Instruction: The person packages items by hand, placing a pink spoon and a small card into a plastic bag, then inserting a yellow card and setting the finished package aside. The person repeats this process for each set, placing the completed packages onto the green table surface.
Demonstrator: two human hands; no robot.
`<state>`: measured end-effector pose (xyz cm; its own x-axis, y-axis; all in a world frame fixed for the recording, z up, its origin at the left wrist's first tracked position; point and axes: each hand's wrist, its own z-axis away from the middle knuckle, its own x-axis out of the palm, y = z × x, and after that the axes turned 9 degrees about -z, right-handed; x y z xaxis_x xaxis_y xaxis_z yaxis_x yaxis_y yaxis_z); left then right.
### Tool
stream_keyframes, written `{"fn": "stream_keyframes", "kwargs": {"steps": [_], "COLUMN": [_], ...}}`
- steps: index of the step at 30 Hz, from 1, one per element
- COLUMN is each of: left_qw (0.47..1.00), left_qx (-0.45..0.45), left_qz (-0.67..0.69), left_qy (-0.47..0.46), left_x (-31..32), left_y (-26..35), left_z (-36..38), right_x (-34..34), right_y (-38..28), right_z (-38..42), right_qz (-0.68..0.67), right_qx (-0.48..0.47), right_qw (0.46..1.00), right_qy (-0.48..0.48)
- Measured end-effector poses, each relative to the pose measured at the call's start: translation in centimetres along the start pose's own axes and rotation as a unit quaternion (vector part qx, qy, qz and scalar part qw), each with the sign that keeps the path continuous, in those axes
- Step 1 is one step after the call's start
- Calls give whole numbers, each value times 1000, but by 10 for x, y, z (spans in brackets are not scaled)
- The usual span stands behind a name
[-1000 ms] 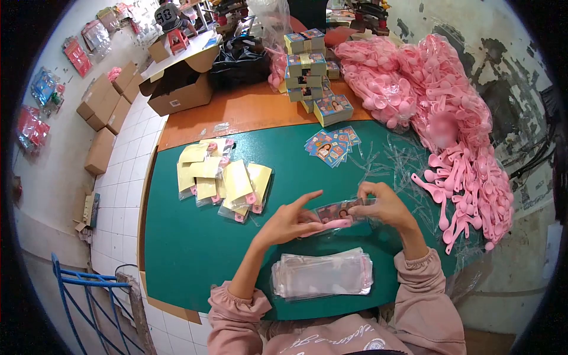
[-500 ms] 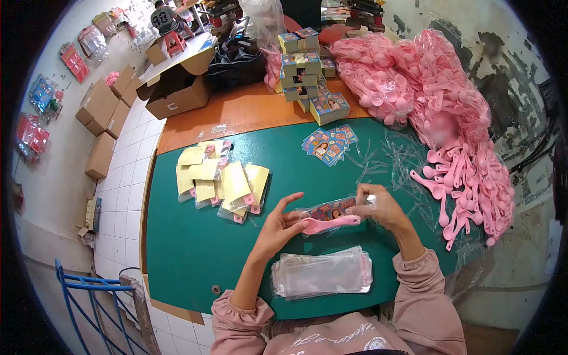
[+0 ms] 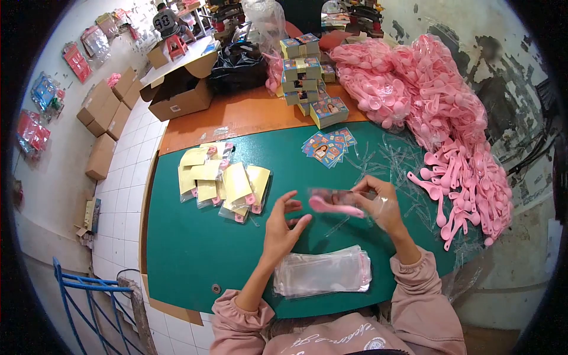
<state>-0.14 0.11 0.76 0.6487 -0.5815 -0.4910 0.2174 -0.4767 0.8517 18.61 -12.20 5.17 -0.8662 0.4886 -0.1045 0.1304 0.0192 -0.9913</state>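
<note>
My right hand (image 3: 380, 204) grips one end of a packet, a pink spoon (image 3: 336, 206) with a printed card in clear plastic. It is held above the green table and smeared by motion. My left hand (image 3: 281, 231) is apart from it on the left, fingers spread and thumb out, with nothing in them. Below both hands lies a stack of clear plastic bags (image 3: 322, 273). Finished-looking packets (image 3: 236, 182) with pale yellow backs and pink handles showing lie in a loose pile at the left. Several printed cards (image 3: 327, 149) are fanned out beyond my hands.
Loose pink spoons (image 3: 455, 171) spill from a large bagged heap (image 3: 438, 89) at the right. Clear plastic strips (image 3: 390, 165) litter the green table (image 3: 195, 254) nearby. Bundled card stacks (image 3: 302, 74), a black bag (image 3: 236, 68) and an open carton (image 3: 180, 106) stand behind. A seated person (image 3: 167, 23) is far off.
My left hand has let go of the packet and opened, moving slightly away. My right hand keeps hold of the packet, which has tilted and lifted a little.
</note>
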Motion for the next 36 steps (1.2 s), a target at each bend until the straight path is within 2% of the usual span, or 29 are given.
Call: {"fn": "stream_keyframes", "kwargs": {"steps": [1, 2, 3, 4, 6, 8, 10, 14, 16, 22, 26, 29, 31, 33, 35, 36], "left_qw": [1000, 975, 901, 901, 843, 844, 869, 877, 902, 946, 925, 918, 918, 913, 906, 907], "left_qx": [-1, -74, -144, -144, -244, -248, -227, -251, -229, -180, -209, -198, -198, -202, -210, -207], "left_qz": [0, 196, 382, 382, 432, 424, 382, 339, 289, 190, 248, 272, 297, 312, 329, 326], "left_qy": [0, -74, -145, -147, -209, -216, -216, -231, -225, -192, -199, -209, -174, -168, -165, -168], "left_x": [1, 2, 2, 3, 3, 4, 4, 1, 2, 7, 8, 7, 9, 4, -2, -2], "left_y": [2, 5, 8, 11, 15, 12, 10, 13, 11, 14, 3, -1, 0, 3, 5, 7], "left_z": [1, 1, 1, 2, 6, 11, 14, 11, 11, 14, 9, 7, 7, 4, 5, 5], "right_x": [11, 18, 19, 23, 32, 30, 28, 42, 47, 47, 51, 44, 29, 3, -45, -69], "right_y": [-11, -17, -13, -14, -19, -17, -6, 7, 13, 14, 12, 6, 6, -6, 3, 9], "right_z": [2, 3, 5, 9, 16, 19, 20, 21, 20, 19, 22, 19, 14, 11, 2, 1], "right_qz": [59, 116, 157, 157, 248, 262, 304, 293, 286, 306, 320, 274, 88, 20, -4, 84], "right_qx": [-48, -95, -93, -92, -123, -85, -104, -116, -158, -144, -210, -190, -108, -71, -27, 3], "right_qw": [997, 987, 983, 983, 956, 954, 934, 934, 932, 918, 901, 909, 934, 942, 967, 985], "right_qy": [28, 57, -13, -11, -94, -122, -154, -167, -155, -205, -203, -250, -328, -327, -253, -153]}}
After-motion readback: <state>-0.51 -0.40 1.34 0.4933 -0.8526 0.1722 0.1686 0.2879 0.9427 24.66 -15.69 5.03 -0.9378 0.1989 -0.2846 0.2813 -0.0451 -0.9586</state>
